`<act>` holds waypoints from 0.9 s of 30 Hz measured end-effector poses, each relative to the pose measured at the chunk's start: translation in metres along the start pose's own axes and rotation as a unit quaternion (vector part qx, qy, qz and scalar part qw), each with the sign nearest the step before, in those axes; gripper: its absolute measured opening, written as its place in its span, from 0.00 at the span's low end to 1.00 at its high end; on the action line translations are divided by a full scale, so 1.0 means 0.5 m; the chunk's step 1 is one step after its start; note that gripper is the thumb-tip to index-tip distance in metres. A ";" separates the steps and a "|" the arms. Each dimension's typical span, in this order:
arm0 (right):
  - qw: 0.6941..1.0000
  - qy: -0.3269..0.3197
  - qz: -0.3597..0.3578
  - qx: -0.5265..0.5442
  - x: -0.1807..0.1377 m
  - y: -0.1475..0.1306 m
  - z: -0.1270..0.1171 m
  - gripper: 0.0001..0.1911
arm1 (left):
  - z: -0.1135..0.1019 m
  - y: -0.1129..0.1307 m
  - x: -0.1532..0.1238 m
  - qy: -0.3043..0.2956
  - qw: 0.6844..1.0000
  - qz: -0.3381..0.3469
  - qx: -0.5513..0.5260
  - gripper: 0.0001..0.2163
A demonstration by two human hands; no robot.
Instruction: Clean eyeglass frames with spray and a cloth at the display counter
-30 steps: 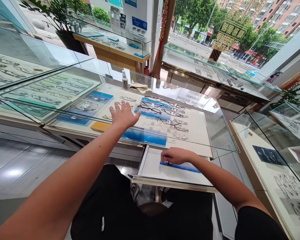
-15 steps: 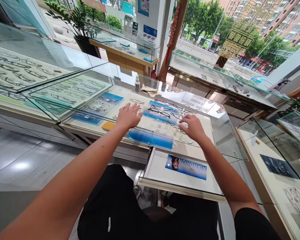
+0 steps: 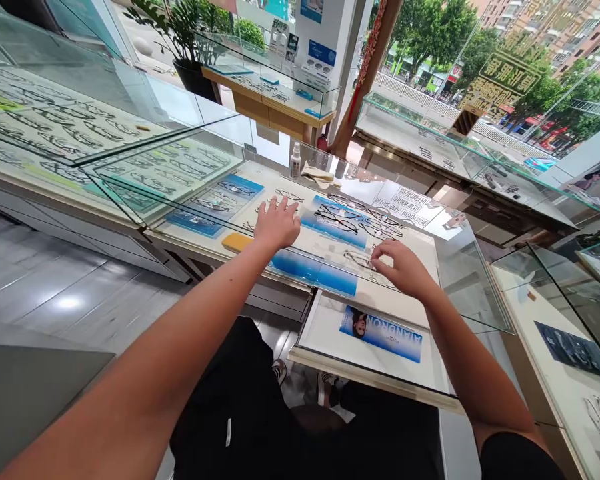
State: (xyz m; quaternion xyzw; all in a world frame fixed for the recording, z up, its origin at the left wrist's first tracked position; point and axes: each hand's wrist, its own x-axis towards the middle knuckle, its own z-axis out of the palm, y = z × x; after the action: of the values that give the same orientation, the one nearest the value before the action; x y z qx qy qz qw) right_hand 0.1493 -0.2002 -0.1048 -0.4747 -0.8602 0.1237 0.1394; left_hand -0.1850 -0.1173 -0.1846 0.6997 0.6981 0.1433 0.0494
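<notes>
My left hand (image 3: 277,223) lies flat with spread fingers on the glass top (image 3: 463,280) of a display case full of spectacles. My right hand (image 3: 405,268) is curled, thumb and forefinger pinched on a thin-framed pair of glasses (image 3: 359,259) at the case's front right. I cannot tell whether that hand is over or under the glass. Below it a white tray (image 3: 320,330) stands pulled out, with a blue printed card (image 3: 381,333) lying on it. Black-framed glasses (image 3: 337,220) rest on a blue mat between my hands.
A spray bottle (image 3: 295,160) and a folded cloth (image 3: 316,175) stand at the back of the glass. A yellow block (image 3: 236,241) and blue strip (image 3: 313,269) lie at the front. More glass cases flank left (image 3: 55,127) and right (image 3: 555,347); a potted plant (image 3: 190,27) stands behind.
My right hand left the blue card on the tray, rose to the display and closed on a pair of glasses. The left hand stayed flat on the glass; the view shifted left.
</notes>
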 end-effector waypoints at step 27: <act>0.973 -0.081 0.076 -0.201 0.127 0.034 0.387 0.14 | -0.002 0.014 0.002 -0.038 0.998 -0.040 0.036 0.50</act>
State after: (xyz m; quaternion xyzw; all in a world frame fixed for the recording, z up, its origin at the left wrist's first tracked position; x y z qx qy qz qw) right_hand 0.0611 -0.1529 -0.2831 -0.5450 -0.8375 -0.0034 -0.0387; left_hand -0.1785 -0.1167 -0.1815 0.6776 0.7278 0.0894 0.0562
